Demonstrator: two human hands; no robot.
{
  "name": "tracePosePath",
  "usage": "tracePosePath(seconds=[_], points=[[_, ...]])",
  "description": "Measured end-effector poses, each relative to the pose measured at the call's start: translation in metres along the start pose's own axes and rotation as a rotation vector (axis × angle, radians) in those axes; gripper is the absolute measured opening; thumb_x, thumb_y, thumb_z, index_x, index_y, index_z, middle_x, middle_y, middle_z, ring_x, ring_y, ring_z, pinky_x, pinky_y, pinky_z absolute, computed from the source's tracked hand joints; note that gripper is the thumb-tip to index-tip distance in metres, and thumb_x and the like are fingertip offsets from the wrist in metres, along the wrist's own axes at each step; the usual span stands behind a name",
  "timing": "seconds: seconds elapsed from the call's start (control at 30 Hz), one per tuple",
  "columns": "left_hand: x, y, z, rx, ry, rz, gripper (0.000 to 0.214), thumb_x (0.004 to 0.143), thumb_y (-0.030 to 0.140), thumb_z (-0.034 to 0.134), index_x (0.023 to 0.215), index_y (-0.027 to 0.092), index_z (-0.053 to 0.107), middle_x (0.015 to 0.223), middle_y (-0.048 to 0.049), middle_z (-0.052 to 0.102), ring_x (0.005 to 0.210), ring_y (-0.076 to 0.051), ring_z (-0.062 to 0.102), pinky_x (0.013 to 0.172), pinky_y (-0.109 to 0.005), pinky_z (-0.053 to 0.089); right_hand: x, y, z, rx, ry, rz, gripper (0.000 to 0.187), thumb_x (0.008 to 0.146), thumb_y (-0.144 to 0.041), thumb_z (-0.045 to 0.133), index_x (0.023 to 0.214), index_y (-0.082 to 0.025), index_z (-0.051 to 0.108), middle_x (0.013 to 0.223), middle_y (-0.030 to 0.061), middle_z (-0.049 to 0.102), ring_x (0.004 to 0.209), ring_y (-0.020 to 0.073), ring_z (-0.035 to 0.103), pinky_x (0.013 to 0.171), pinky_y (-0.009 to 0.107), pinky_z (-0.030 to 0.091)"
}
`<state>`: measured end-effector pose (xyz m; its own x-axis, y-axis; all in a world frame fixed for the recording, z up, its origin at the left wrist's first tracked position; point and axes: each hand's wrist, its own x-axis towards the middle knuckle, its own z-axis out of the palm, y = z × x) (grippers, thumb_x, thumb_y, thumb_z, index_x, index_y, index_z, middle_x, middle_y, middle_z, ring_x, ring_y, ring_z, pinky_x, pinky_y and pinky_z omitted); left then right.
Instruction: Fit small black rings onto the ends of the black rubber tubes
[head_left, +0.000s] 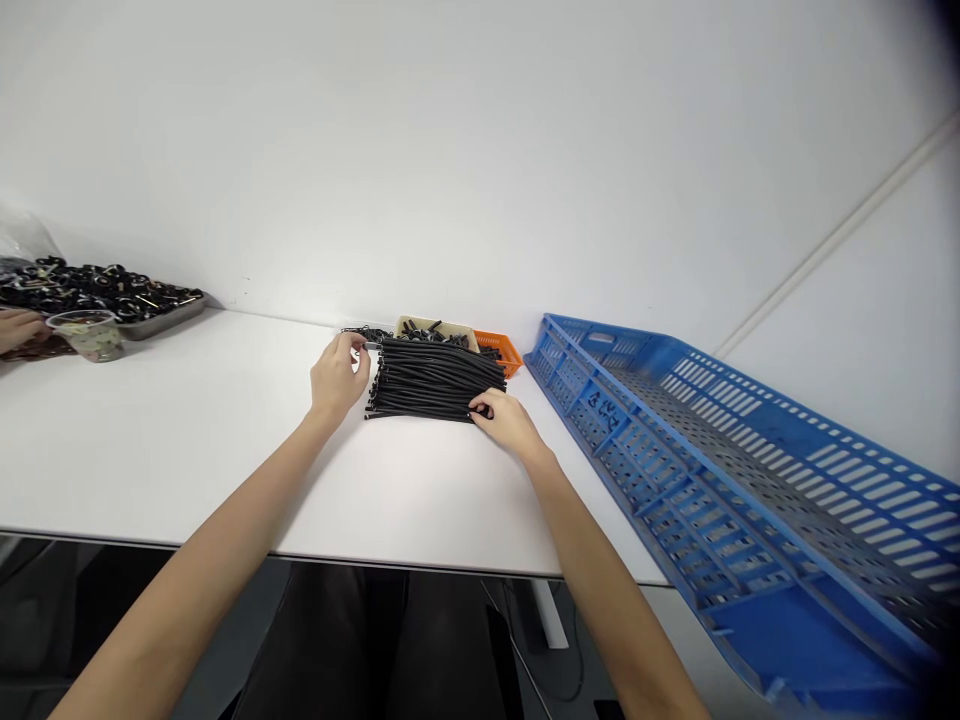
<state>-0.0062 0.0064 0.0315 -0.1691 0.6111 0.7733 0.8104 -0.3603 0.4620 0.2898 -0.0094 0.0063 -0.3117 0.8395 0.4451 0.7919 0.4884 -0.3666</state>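
Note:
A flat stack of thin black tubes [435,380] lies on the white table [187,440], near the wall. My left hand [339,375] is at the stack's left end, thumb and fingers pinched on the tip of one tube. My right hand [508,418] rests on the stack's near right corner, its fingers curled onto the tube ends there.
A beige tray [435,328] of small black parts and an orange basket [501,348] stand behind the stack. A long blue perforated crate [720,450] lies to the right. At far left are a metal tray [161,312] of black rings, a clear cup [90,335] and another person's hand [19,328].

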Motion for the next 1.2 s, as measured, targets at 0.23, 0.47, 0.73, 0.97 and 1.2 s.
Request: tracePosePath(seconds=[0.23,0.47,0.73,0.97,1.2], points=[[0.000,0.000,0.000,0.001,-0.009,0.004,0.017,0.087,0.021,0.048,0.101,0.022,0.058,0.096,-0.0036,0.067,0.073,-0.016,0.060,0.063,-0.028,0.043,0.000,0.000,0.002,-0.020,0.056,-0.040,0.018,0.080,-0.007,0.060,0.087,-0.021,0.068,0.087,0.0012,0.063,0.075,0.0168,0.059,0.068,0.030,0.048],[0.000,-0.002,0.001,0.010,0.002,0.019,0.017,0.087,0.021,0.048,0.101,0.022,0.058,0.097,-0.0027,0.067,0.073,-0.016,0.060,0.062,-0.028,0.042,0.003,-0.002,-0.001,-0.066,0.222,-0.229,0.012,0.083,-0.011,0.060,0.088,-0.021,0.065,0.087,0.0047,0.062,0.086,0.0238,0.056,0.080,0.040,0.048],[0.000,-0.003,-0.001,-0.035,-0.011,0.084,0.016,0.086,0.023,0.051,0.100,0.021,0.058,0.094,-0.0033,0.067,0.074,-0.016,0.060,0.064,-0.028,0.044,0.003,-0.017,-0.005,-0.058,0.427,-0.376,0.010,0.091,-0.015,0.054,0.093,-0.021,0.063,0.092,0.0058,0.066,0.087,0.0242,0.057,0.081,0.040,0.047],[-0.004,-0.002,0.004,-0.016,-0.284,0.599,0.024,0.086,0.038,0.060,0.103,0.022,0.063,0.101,-0.0070,0.068,0.096,-0.024,0.060,0.084,-0.038,0.044,0.002,-0.031,-0.002,-0.088,0.524,-0.442,0.012,0.095,-0.017,0.053,0.095,-0.021,0.064,0.092,0.0066,0.068,0.087,0.0227,0.059,0.080,0.039,0.049],[-0.003,-0.005,0.011,0.095,-0.319,0.577,0.017,0.091,0.026,0.048,0.093,0.023,0.064,0.095,-0.0070,0.069,0.091,-0.024,0.060,0.080,-0.039,0.042,0.000,-0.033,-0.001,-0.092,0.447,-0.336,0.019,0.097,-0.023,0.048,0.094,-0.024,0.068,0.095,0.0062,0.069,0.090,0.0234,0.061,0.085,0.041,0.049]])
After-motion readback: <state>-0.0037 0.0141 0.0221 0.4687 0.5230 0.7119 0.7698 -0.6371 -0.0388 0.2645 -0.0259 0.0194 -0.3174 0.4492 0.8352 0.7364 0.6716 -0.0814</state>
